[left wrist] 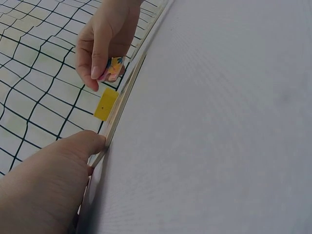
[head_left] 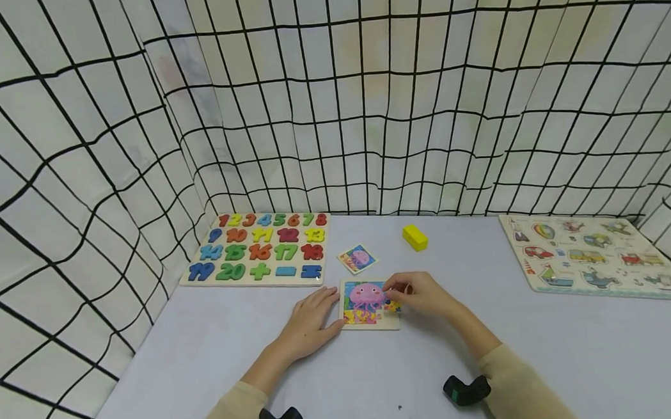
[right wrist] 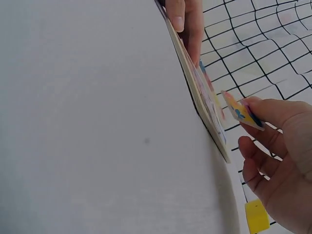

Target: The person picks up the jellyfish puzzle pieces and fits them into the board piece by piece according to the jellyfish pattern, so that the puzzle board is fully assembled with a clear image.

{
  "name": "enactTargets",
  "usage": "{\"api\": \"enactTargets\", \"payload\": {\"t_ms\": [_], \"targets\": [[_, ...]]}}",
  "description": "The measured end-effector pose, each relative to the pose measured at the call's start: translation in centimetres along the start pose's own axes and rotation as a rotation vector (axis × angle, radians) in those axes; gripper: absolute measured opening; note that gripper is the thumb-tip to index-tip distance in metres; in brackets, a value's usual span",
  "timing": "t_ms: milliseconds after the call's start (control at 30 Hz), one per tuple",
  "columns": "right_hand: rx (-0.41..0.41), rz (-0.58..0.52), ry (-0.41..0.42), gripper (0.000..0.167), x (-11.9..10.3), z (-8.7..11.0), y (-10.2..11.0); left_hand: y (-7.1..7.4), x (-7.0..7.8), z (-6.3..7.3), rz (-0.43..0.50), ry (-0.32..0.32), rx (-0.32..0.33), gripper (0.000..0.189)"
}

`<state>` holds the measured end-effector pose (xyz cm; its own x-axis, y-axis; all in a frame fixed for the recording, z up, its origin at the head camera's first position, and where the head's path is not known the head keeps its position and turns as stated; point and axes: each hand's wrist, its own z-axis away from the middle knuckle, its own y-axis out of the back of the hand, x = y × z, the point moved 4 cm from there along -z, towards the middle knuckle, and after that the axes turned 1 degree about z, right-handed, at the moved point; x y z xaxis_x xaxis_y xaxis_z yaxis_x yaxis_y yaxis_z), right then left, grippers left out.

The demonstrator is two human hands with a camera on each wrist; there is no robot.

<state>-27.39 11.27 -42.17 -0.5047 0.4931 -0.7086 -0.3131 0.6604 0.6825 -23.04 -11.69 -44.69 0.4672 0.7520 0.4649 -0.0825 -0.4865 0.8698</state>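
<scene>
A small wooden jigsaw puzzle board (head_left: 384, 324) with a pink jellyfish picture lies flat on the table. Several pieces fill it, and bare wood shows at its lower right. My left hand (head_left: 309, 325) rests at the board's left side, thumb by the lower corner and fingers extended along the edge. Over the board's right side, my right hand (head_left: 424, 294) pinches a colourful puzzle piece (right wrist: 239, 111) between thumb and fingers. The right wrist view shows this piece tilted and raised above the board. Behind the board lies a small jellyfish picture card (head_left: 358, 258).
A yellow block (head_left: 415, 237) stands behind the right hand. At the back left lies a number puzzle board (head_left: 186, 277); a vehicle picture board (head_left: 526, 275) is at the right. Black netting (head_left: 337, 100) over white walls borders the white table (head_left: 346, 388).
</scene>
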Motion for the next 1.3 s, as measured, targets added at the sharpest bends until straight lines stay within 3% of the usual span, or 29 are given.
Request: {"api": "enactTargets", "payload": {"t_ms": [800, 1100, 1300], "targets": [[0.021, 0.122, -0.012, 0.004, -0.4, -0.1, -2.1, 0.0, 0.0, -0.3, -0.014, 0.000, -0.002, 0.055], [0.098, 0.178, 0.086, 0.006, 0.0, 0.0, -2.3, 0.1, 0.1, -0.2, -0.009, -0.002, -0.002, 0.055], [0.112, 0.196, 0.087, 0.009, 0.2, 0.1, -2.5, 0.0, 0.1, -0.2, -0.008, -0.003, -0.003, 0.056]]}}
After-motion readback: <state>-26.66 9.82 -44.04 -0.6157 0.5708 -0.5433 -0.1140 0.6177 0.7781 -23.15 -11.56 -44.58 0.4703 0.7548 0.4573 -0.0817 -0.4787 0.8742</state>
